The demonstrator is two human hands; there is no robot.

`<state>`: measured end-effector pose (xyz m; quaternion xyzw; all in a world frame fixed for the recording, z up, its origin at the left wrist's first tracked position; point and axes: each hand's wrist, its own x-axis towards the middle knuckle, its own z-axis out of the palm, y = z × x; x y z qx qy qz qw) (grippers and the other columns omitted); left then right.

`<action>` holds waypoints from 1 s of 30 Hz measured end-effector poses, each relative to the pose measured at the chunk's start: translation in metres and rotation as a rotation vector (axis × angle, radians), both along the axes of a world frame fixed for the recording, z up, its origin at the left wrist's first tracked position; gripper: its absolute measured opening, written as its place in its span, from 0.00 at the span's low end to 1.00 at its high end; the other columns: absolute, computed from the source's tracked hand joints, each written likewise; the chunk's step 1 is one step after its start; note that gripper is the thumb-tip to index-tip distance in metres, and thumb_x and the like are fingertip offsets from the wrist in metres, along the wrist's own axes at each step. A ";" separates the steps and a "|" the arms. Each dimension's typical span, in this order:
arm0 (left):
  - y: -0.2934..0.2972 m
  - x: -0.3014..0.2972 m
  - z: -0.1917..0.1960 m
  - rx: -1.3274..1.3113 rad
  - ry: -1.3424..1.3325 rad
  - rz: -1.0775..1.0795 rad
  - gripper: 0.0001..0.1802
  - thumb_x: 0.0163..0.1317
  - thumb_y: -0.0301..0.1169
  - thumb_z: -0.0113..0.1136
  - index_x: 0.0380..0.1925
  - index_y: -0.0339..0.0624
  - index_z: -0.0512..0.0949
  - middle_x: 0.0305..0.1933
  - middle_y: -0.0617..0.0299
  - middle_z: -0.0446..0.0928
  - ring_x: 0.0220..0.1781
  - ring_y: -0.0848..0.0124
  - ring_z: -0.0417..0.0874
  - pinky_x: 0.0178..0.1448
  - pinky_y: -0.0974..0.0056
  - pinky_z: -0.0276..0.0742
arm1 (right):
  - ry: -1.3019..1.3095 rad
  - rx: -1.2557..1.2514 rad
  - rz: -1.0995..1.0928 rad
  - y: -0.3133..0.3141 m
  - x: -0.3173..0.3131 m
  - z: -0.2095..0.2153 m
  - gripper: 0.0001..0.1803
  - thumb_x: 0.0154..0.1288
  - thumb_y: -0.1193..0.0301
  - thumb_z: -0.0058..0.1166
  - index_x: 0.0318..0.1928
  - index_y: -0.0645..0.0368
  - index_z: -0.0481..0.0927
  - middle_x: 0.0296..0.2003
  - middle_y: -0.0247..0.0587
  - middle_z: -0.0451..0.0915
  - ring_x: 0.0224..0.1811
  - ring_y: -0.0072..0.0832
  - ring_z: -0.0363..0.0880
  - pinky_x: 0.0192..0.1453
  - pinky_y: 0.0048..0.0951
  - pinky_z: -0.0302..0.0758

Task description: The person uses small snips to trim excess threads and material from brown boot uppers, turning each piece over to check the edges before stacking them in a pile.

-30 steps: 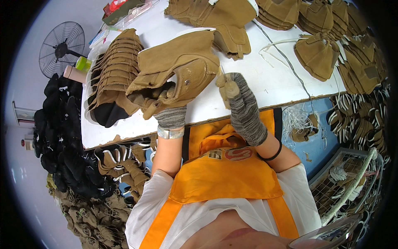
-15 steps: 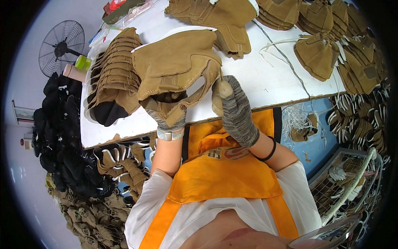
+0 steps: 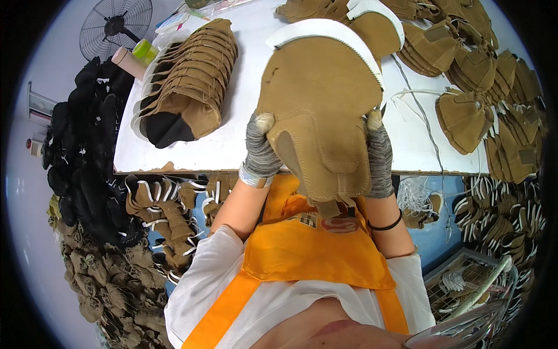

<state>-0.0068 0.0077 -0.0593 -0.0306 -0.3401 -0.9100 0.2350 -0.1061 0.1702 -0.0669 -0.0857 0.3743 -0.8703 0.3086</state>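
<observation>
A brown suede boot upper (image 3: 319, 87) with a white zigzag-edged strip along its far rim is held up in front of me, over the table's near edge. My left hand (image 3: 261, 142), in a grey knitted glove with pale fingertips, grips its left side. On the opposite side my right hand (image 3: 379, 154), gloved the same way, is closed on the edge; a small dark pointed thing shows by its fingertips, too small to name. Some fingers of both hands are hidden behind the upper. To the left lies a nested stack of brown uppers (image 3: 197, 75) with black lining.
More brown uppers (image 3: 430, 49) lie in piles at the far right of the white table (image 3: 244, 87). A cord (image 3: 419, 110) runs across it. Black pieces (image 3: 87, 157) hang at the left, near a fan (image 3: 116, 26). A wire basket (image 3: 465, 279) stands at lower right.
The upper has been turned so its broad face and white strip show. My left hand has come out from inside it to its left edge; my right hand has moved rightward onto the other edge.
</observation>
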 end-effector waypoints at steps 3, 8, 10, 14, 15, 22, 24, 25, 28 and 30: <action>-0.007 0.007 -0.004 -0.117 -0.036 0.022 0.41 0.51 0.41 0.61 0.61 0.29 0.60 0.55 0.45 0.71 0.53 0.57 0.77 0.56 0.56 0.76 | -0.008 0.010 0.118 0.006 -0.014 -0.014 0.35 0.64 0.48 0.51 0.61 0.62 0.65 0.53 0.47 0.74 0.52 0.34 0.76 0.53 0.33 0.78; -0.003 0.009 0.000 -0.299 -0.099 0.124 0.36 0.52 0.41 0.62 0.56 0.27 0.66 0.51 0.48 0.75 0.50 0.62 0.79 0.54 0.60 0.76 | -0.059 -0.013 0.074 0.002 -0.003 0.008 0.29 0.65 0.52 0.52 0.58 0.60 0.70 0.49 0.44 0.77 0.48 0.30 0.78 0.50 0.31 0.79; -0.005 0.010 -0.001 -0.364 -0.128 0.142 0.34 0.53 0.40 0.62 0.55 0.27 0.68 0.49 0.50 0.76 0.49 0.64 0.79 0.54 0.61 0.76 | -0.076 -0.024 0.042 -0.002 -0.001 0.015 0.27 0.65 0.54 0.53 0.57 0.60 0.71 0.44 0.41 0.79 0.42 0.27 0.80 0.46 0.28 0.80; -0.008 0.013 0.002 -0.473 -0.203 0.189 0.32 0.55 0.37 0.61 0.56 0.28 0.69 0.47 0.53 0.78 0.47 0.67 0.79 0.54 0.63 0.75 | 0.160 0.267 -0.158 0.007 -0.022 -0.009 0.26 0.63 0.54 0.57 0.53 0.60 0.74 0.31 0.31 0.77 0.29 0.18 0.74 0.35 0.20 0.74; -0.008 0.013 0.003 -0.492 -0.216 0.206 0.31 0.56 0.37 0.61 0.56 0.28 0.69 0.47 0.53 0.78 0.47 0.68 0.79 0.54 0.63 0.75 | 0.249 0.318 -0.228 0.008 -0.020 0.004 0.26 0.61 0.54 0.59 0.52 0.61 0.76 0.27 0.28 0.74 0.26 0.15 0.69 0.32 0.18 0.71; 0.000 0.016 0.014 -0.920 -0.214 0.350 0.29 0.62 0.37 0.59 0.58 0.32 0.68 0.49 0.52 0.79 0.48 0.67 0.80 0.55 0.65 0.74 | 1.429 0.667 -0.399 0.021 -0.010 0.056 0.14 0.51 0.77 0.62 0.41 0.59 0.82 0.28 0.34 0.74 0.26 0.22 0.72 0.30 0.21 0.71; 0.002 0.017 0.011 -0.955 -0.225 0.395 0.27 0.61 0.36 0.59 0.58 0.34 0.69 0.49 0.52 0.79 0.49 0.68 0.80 0.55 0.65 0.74 | 1.523 0.667 -0.431 0.018 -0.010 0.049 0.15 0.51 0.81 0.58 0.42 0.59 0.81 0.26 0.34 0.72 0.27 0.21 0.72 0.32 0.20 0.71; 0.003 0.017 0.009 -0.973 -0.232 0.420 0.27 0.61 0.35 0.59 0.58 0.35 0.69 0.49 0.52 0.79 0.49 0.68 0.81 0.54 0.65 0.74 | 1.564 0.716 -0.460 0.019 -0.010 0.052 0.13 0.50 0.84 0.53 0.38 0.59 0.80 0.27 0.33 0.73 0.28 0.23 0.73 0.31 0.21 0.71; -0.001 0.017 0.007 -1.062 -0.157 0.414 0.25 0.61 0.35 0.59 0.57 0.37 0.71 0.48 0.52 0.80 0.48 0.67 0.81 0.53 0.66 0.74 | 1.745 0.829 -0.347 0.021 -0.007 0.069 0.15 0.47 0.73 0.64 0.39 0.55 0.81 0.32 0.38 0.76 0.29 0.32 0.78 0.31 0.28 0.76; 0.000 0.018 0.012 -1.076 -0.192 0.394 0.24 0.61 0.35 0.59 0.56 0.37 0.72 0.46 0.53 0.80 0.46 0.69 0.82 0.52 0.66 0.75 | 1.791 0.827 -0.277 0.021 -0.014 0.067 0.16 0.45 0.72 0.64 0.39 0.54 0.81 0.31 0.37 0.75 0.28 0.33 0.78 0.30 0.29 0.75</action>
